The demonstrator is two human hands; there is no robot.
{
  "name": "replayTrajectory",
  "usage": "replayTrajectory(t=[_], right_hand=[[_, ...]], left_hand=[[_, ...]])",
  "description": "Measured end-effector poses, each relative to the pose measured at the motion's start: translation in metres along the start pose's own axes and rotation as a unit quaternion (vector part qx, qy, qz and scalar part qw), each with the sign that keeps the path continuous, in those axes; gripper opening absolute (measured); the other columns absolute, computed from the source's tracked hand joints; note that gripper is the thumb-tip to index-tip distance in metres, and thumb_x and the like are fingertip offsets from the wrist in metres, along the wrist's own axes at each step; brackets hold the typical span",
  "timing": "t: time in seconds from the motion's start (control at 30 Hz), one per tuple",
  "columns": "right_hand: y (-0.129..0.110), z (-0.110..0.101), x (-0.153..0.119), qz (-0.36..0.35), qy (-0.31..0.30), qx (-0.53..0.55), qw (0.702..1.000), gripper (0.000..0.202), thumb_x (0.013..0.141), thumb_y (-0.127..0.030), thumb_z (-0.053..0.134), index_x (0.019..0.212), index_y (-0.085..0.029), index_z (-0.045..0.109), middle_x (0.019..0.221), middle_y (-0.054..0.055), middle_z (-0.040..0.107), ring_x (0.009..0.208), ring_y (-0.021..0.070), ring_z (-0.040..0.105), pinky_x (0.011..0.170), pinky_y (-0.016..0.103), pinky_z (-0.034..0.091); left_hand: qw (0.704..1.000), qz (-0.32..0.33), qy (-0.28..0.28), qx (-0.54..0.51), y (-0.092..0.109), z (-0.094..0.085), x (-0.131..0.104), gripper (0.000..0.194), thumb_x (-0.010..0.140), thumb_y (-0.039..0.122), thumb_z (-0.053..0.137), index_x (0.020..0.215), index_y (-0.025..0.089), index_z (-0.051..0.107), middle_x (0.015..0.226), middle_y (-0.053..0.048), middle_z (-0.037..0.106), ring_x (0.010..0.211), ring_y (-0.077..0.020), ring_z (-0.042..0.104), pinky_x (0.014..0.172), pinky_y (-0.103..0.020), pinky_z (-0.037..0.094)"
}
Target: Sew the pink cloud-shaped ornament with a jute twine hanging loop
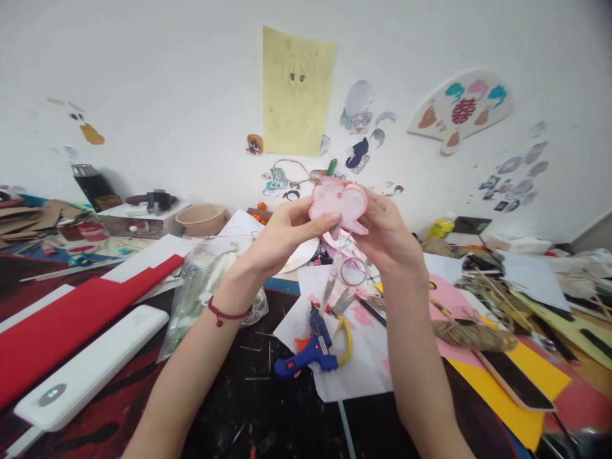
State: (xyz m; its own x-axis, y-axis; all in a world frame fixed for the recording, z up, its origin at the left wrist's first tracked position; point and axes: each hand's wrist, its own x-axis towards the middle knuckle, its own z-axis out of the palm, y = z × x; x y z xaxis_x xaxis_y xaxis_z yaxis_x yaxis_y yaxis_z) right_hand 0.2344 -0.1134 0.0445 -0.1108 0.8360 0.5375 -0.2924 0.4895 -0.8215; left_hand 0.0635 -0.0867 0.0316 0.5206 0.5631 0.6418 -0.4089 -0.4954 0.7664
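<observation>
Both hands hold up a pale pink, rounded craft piece (338,203) with a darker pink edge, in front of the wall. My left hand (302,220) pinches it from the left, thumb lying across its front. From the right, my right hand (382,220) grips its edge, the fingers partly hidden behind it. A thin twine loop (292,163) runs off its top left, and a small green part (331,167) shows just above it. Below the hands, a blue glue gun (315,350) lies on white paper (351,381).
On the left are a white power bank (93,366), a red strip (86,312) and a clear plastic bag (191,299). A roll of clear tape (354,271) sits beyond the glue gun. Twine (473,335), a phone (516,380) and yellow paper (514,421) lie at right.
</observation>
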Motion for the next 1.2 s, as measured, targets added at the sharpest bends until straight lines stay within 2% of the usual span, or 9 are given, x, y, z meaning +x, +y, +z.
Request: replayTrajectory(t=[0.1, 0.2, 0.37, 0.5, 0.67, 0.8, 1.0, 1.1, 1.2], right_hand=[[0.001, 0.0, 0.001, 0.009, -0.001, 0.011, 1.0, 0.022, 0.08, -0.041, 0.081, 0.095, -0.026, 0.077, 0.084, -0.001, 0.066, 0.071, 0.0114, 0.053, 0.069, 0.026, 0.048], [0.003, -0.001, 0.001, 0.026, -0.004, 0.025, 0.999, 0.021, 0.081, -0.042, 0.081, 0.089, -0.023, 0.076, 0.072, -0.003, 0.058, 0.063, 0.0087, 0.047, 0.062, 0.023, 0.044], [0.006, 0.0, 0.002, 0.049, -0.012, 0.028, 0.998, 0.022, 0.081, -0.041, 0.081, 0.088, -0.021, 0.075, 0.068, -0.004, 0.053, 0.063, 0.0063, 0.048, 0.054, 0.019, 0.037], [0.006, 0.003, 0.0, 0.068, -0.033, 0.024, 0.997, 0.024, 0.083, -0.044, 0.079, 0.091, -0.022, 0.075, 0.082, 0.0, 0.065, 0.072, 0.008, 0.057, 0.058, 0.019, 0.043], [0.006, 0.006, 0.0, 0.089, 0.018, 0.035, 0.995, 0.024, 0.083, -0.046, 0.077, 0.095, -0.025, 0.076, 0.097, 0.001, 0.07, 0.084, 0.0101, 0.064, 0.071, 0.021, 0.054], [0.006, 0.01, -0.001, 0.098, 0.042, 0.033, 0.994, 0.029, 0.076, -0.045, 0.083, 0.097, -0.026, 0.077, 0.102, 0.001, 0.073, 0.091, 0.0127, 0.068, 0.076, 0.023, 0.058], [0.007, 0.017, -0.006, 0.024, -0.012, -0.06, 0.998, 0.025, 0.079, -0.034, 0.084, 0.101, -0.024, 0.079, 0.098, 0.002, 0.077, 0.086, 0.0126, 0.071, 0.083, 0.026, 0.059], [0.01, 0.019, -0.008, 0.0, -0.023, -0.097, 0.995, 0.026, 0.077, -0.032, 0.085, 0.101, -0.024, 0.08, 0.104, 0.002, 0.079, 0.086, 0.0137, 0.071, 0.081, 0.029, 0.059], [0.013, 0.021, -0.008, -0.009, -0.019, -0.099, 0.995, 0.023, 0.075, -0.031, 0.087, 0.096, -0.025, 0.08, 0.096, 0.001, 0.079, 0.081, 0.0136, 0.07, 0.073, 0.028, 0.057]], left_hand=[[0.999, -0.008, 0.012, -0.039, 0.0, 0.0, 0.001, 0.026, 0.088, 0.042, 0.075, 0.084, 0.017, 0.068, 0.082, -0.001, 0.064, 0.077, -0.0111, 0.057, 0.073, -0.023, 0.048], [0.997, -0.021, 0.03, -0.068, 0.002, -0.001, 0.002, 0.025, 0.086, 0.041, 0.076, 0.086, 0.016, 0.07, 0.081, -0.001, 0.065, 0.074, -0.0102, 0.057, 0.071, -0.022, 0.047], [0.993, -0.034, 0.043, -0.101, 0.007, -0.004, 0.002, 0.026, 0.089, 0.041, 0.073, 0.08, 0.017, 0.068, 0.076, -0.001, 0.063, 0.072, -0.0107, 0.059, 0.071, -0.023, 0.049], [0.991, -0.032, 0.074, -0.109, 0.012, -0.007, 0.0, 0.022, 0.09, 0.037, 0.071, 0.081, 0.018, 0.069, 0.079, -0.001, 0.063, 0.074, -0.0105, 0.059, 0.071, -0.022, 0.049], [0.988, -0.026, 0.099, -0.114, 0.02, -0.011, -0.002, 0.019, 0.091, 0.035, 0.068, 0.081, 0.019, 0.069, 0.077, -0.001, 0.063, 0.07, -0.0101, 0.06, 0.07, -0.024, 0.051], [0.989, -0.02, 0.132, -0.06, 0.028, -0.013, -0.004, 0.019, 0.092, 0.036, 0.067, 0.082, 0.019, 0.068, 0.078, -0.001, 0.066, 0.072, -0.0107, 0.065, 0.072, -0.025, 0.053], [0.988, -0.025, 0.15, -0.016, 0.033, -0.017, -0.007, 0.026, 0.09, 0.044, 0.07, 0.085, 0.019, 0.068, 0.079, -0.001, 0.071, 0.066, -0.0103, 0.064, 0.065, -0.023, 0.053], [0.989, -0.014, 0.142, 0.023, 0.031, -0.019, -0.008, 0.028, 0.09, 0.047, 0.071, 0.085, 0.02, 0.069, 0.072, 0.0, 0.069, 0.059, -0.0101, 0.061, 0.059, -0.025, 0.049], [0.989, 0.005, 0.137, 0.061, 0.029, -0.019, -0.01, 0.03, 0.09, 0.047, 0.072, 0.077, 0.02, 0.067, 0.063, 0.001, 0.063, 0.051, -0.0083, 0.053, 0.054, -0.026, 0.041]])
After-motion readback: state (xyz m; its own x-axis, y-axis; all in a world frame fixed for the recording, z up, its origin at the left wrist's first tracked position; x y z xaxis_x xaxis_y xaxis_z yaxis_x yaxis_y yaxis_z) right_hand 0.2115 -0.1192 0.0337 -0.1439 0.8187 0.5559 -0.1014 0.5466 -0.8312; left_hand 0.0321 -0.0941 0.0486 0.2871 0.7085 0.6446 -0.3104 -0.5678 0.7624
